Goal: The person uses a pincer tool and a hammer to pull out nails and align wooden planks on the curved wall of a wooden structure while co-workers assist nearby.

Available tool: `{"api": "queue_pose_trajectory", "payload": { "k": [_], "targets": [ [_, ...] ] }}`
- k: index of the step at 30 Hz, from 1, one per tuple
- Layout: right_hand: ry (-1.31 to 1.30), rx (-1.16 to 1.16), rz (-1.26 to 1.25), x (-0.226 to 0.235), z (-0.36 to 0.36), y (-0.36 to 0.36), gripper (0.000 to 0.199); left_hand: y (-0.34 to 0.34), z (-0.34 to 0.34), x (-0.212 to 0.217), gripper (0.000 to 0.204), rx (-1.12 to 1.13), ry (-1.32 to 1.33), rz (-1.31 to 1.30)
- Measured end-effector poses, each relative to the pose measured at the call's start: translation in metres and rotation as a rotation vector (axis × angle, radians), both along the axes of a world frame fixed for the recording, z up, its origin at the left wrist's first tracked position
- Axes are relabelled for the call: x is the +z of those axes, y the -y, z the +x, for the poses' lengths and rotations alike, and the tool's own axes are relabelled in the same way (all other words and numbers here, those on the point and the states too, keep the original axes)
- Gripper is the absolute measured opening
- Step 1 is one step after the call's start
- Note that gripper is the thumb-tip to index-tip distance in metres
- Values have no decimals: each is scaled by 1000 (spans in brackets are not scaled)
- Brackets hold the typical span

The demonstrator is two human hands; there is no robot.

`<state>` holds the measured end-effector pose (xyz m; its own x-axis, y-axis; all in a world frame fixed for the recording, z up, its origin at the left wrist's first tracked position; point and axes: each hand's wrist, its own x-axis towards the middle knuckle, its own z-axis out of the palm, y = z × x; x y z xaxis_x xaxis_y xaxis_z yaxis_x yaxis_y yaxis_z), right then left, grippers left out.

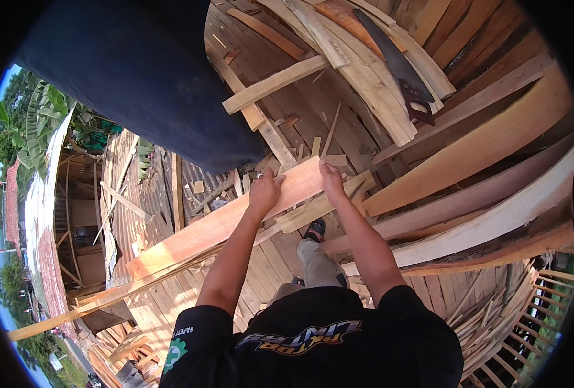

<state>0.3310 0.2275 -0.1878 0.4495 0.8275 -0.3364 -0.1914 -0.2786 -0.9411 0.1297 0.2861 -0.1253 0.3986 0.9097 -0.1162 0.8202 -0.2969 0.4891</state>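
I am standing on a plank deck (261,262), and a big dark blue shape (132,77), which I cannot identify, is filling the upper left of my view. On my right, long curved planks (481,142) are lying side by side, bending toward the rim. Past the blue shape on my left, a rusty roof (44,213) is showing, with greenery behind it. My black shirt (319,346) is covering the bottom of the view. In front of me I am holding the board (229,223), reddish and flat, and it is slanting from my hands down to the left, above a long thin strip (47,323); whether the two are touching, I cannot tell. Ahead, a short beam (277,84) is lying crosswise on another timber, and a saw (390,58) with a brown handle is resting on pale wood at the upper right. My left hand (265,193) is reaching across the board, its fingers curling at the far edge, while my right hand (331,181) is gripping the board's right end. Below that, my dark shoe (315,227) is peeking out, and small scraps (316,145) are lying just beyond the board.
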Motion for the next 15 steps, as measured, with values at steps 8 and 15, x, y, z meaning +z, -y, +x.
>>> {"api": "queue_pose_trajectory", "payload": {
  "k": [8,15],
  "targets": [
    [536,167,49,0,15,-25,31,-25,-10,-23,36,35,-13,-40],
    [1047,-273,114,117,178,-23,43,-31,-2,-26,34,87,-5,-126]
  ]
}}
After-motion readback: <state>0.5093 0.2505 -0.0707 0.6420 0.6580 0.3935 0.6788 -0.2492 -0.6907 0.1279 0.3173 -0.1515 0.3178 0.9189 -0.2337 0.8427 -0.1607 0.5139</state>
